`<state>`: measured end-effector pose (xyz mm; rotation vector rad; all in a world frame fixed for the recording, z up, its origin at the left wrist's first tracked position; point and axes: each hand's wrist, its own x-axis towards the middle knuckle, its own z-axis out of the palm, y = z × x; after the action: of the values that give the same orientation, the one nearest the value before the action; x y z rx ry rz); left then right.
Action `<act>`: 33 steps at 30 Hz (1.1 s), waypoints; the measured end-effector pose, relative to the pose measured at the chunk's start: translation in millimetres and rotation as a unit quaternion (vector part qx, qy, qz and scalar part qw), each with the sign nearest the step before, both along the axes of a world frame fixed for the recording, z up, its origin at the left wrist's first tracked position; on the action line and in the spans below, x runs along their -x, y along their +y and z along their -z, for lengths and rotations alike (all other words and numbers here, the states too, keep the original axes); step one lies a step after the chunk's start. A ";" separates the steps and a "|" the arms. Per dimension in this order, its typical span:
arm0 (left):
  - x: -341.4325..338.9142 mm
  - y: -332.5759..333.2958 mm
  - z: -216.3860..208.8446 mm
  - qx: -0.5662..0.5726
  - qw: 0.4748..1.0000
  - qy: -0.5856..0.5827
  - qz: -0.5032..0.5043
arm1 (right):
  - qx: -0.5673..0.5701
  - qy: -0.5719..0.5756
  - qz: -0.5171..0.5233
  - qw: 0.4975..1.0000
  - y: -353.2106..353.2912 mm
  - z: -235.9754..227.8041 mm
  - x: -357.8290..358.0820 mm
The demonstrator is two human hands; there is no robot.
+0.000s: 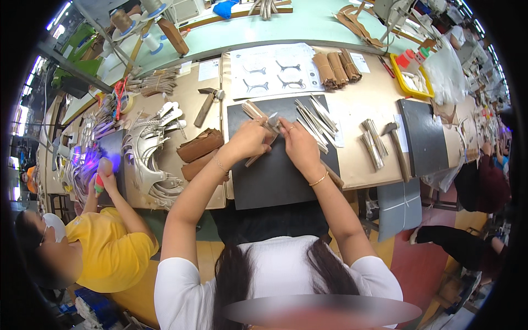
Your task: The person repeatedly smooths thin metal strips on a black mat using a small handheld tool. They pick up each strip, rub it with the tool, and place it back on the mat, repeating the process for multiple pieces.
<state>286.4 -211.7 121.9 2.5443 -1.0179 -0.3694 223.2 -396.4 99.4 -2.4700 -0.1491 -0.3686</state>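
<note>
Piece (273,117), small and pale, between left hand (253,137) and right hand (301,142)

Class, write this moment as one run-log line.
left hand: at pale piece; right hand: at pale piece; below: black board; nearby: silver strips

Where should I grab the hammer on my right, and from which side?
Probably the lower handle of the hammer, reaching from your near side: its head lies at the far end, and the handle points toward the table's front edge, apart from the silver bundles.
</note>
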 end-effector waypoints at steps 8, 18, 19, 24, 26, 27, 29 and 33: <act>15.1 17.4 -5.6 0.064 0.986 0.153 -0.009 | 0.062 0.064 -0.008 0.996 5.9 -2.3 2.9; 10.4 1.5 5.9 0.065 0.973 0.211 -0.070 | -0.019 0.023 0.007 1.000 1.1 -17.1 29.9; 10.1 -1.4 10.2 0.079 0.982 0.161 -0.056 | -0.016 0.016 0.014 1.000 -2.3 -19.8 38.1; 8.3 -4.2 19.4 0.125 0.985 0.114 -0.012 | -0.050 0.015 0.075 0.996 -24.5 -28.8 80.3; 15.2 -0.7 19.1 0.141 0.949 0.268 -0.092 | -0.088 0.094 0.081 0.988 -31.8 -27.6 92.3; 22.7 -1.9 22.3 0.170 0.940 0.283 -0.090 | -0.118 0.111 0.074 0.984 -35.3 -25.8 102.3; 33.7 -1.2 27.2 0.193 0.934 0.287 -0.088 | -0.139 0.169 0.075 0.973 -37.1 -19.7 111.7; 53.2 -8.5 41.9 0.194 0.946 0.237 -0.105 | -0.150 0.196 0.064 0.967 -36.5 -4.2 120.3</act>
<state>233.2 -220.2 80.1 2.0400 -0.5645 -0.6143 102.9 -432.9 103.6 -2.2048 0.2186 0.0485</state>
